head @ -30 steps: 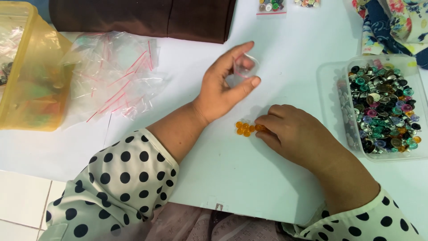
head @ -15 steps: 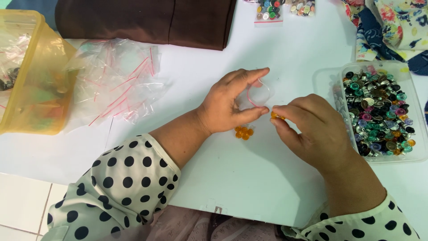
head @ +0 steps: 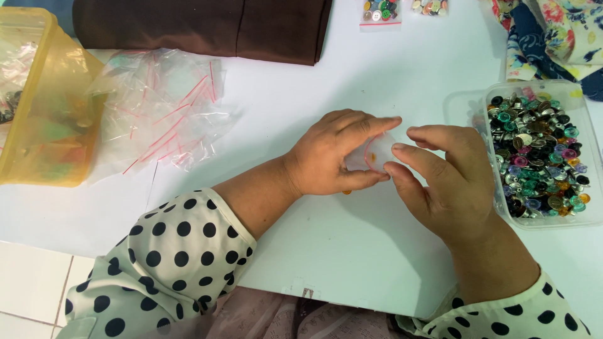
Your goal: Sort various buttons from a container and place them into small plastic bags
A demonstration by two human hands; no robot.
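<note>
At the far left of the frame a translucent yellow container (head: 44, 107) is being seen on the white tabletop (head: 352, 251), with a loose heap of small clear zip bags (head: 160, 107) with red seal strips lying just beside it to the right. Along the upper edge, a folded dark brown cloth (head: 201, 28) is lying across the tabletop. In the centre, a small clear bag (head: 370, 160) is being held by the left hand (head: 333, 157), its fingers curled narrowly around the bag, the thumb below and the index finger stretched over the top. A small orange bead (head: 373, 156) is showing through the plastic of the bag, and another orange bead (head: 347, 192) is peeking out on the tabletop under the left hand. The bag's right edge is being met by the right hand (head: 449, 182), whose thumb and index finger are being brought close together at it; whether anything is being pinched between them cannot be told. At the top centre, two little packets of mixed buttons (head: 380, 9) are lying. At the right, a clear plastic tray (head: 590, 207) filled with multicoloured buttons is standing near the right hand, and a floral fabric (head: 559, 31) is lying in the upper right corner.
</note>
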